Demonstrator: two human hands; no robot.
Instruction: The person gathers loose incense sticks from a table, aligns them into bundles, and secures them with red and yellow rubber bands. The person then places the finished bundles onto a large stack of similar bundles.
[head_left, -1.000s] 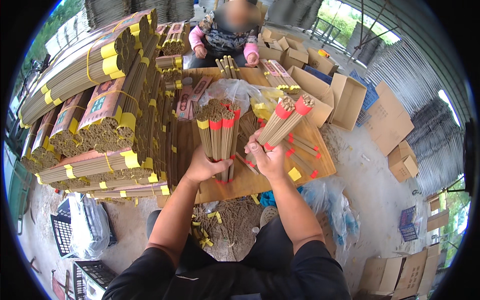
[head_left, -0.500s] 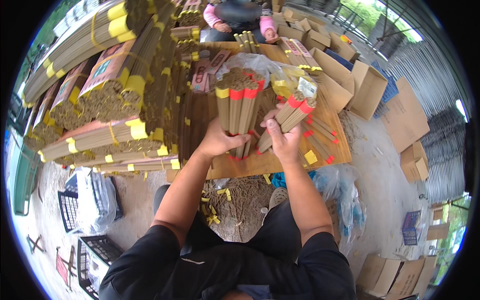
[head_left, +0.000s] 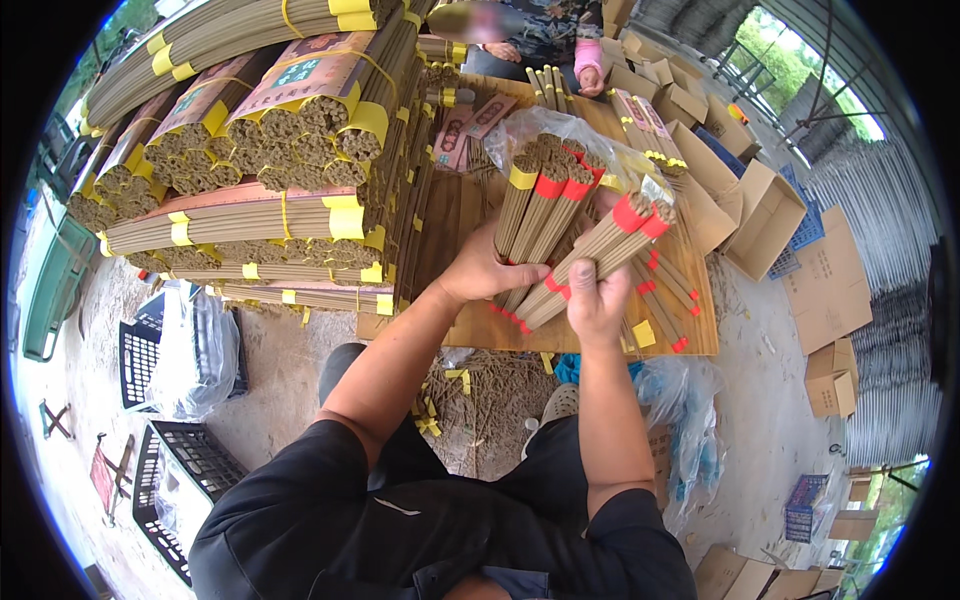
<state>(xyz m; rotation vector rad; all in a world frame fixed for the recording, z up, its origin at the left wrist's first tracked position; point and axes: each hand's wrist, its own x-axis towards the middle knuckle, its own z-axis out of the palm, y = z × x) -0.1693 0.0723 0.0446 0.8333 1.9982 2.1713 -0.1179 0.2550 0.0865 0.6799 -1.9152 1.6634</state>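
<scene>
My left hand [head_left: 482, 266] is wrapped round the lower part of several incense stick bundles [head_left: 540, 215], brown with red bands and one yellow band near their upper ends. They lean slightly to the right above the wooden table. My right hand [head_left: 598, 300] grips two more red-banded incense bundles [head_left: 605, 245], tilted more, thumb across them. The lower ends of both groups come close together; whether they touch I cannot tell. Loose red-banded incense bundles [head_left: 662, 300] lie on the table beside my right hand.
A tall stack of yellow-banded incense bundles [head_left: 290, 130] rises at the left. Clear plastic bags [head_left: 520, 125] and printed labels [head_left: 470, 130] lie on the wooden table [head_left: 450, 215]. Across it sits another person [head_left: 540, 45]. Cardboard boxes [head_left: 765, 215] stand right; black crates [head_left: 185, 470] lower left.
My view has shifted, so the scene sits further right and the left stack shows more. The two handfuls of incense have come closer together, and both lean more to the right.
</scene>
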